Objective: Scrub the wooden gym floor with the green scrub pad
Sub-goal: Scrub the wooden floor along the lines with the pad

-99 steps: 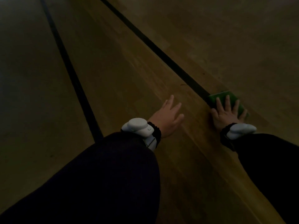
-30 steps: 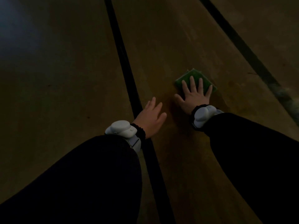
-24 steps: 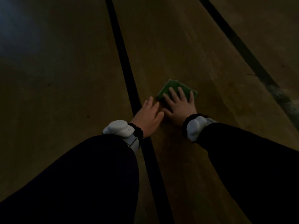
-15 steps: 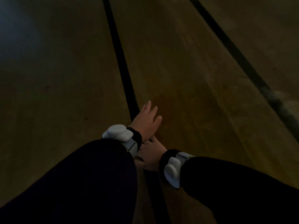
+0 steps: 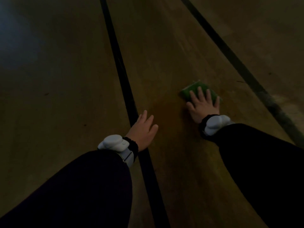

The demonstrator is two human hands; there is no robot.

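Right hand (image 5: 203,105) lies flat, fingers straight and spread, pressing down on the flat rectangular green scrub pad (image 5: 197,91), right of frame centre; fingers cover the pad's near half, far edge and left corner stick out beyond the fingertips, nothing curled round it. Pad lies flat on the dim brown wooden gym floor (image 5: 164,55), between 2 dark floor lines, nearer the right one but not touching it. Left hand (image 5: 143,130) is released, holds nothing, fingers straight and together, palm down on the floor at lower centre, just right of the left black floor line (image 5: 118,66), wrist over that line. Hands are apart, bare floor between them. Each wrist wears a white rounded wrist device: left one (image 5: 113,143), right one (image 5: 215,124), each with a black band next to the hand. Black sleeves (image 5: 82,186) run to the bottom corners. Right dark floor line (image 5: 230,58) goes from top centre to right edge, looks scuffed and paler low down. Scene very dark; faint bluish glare at upper left.
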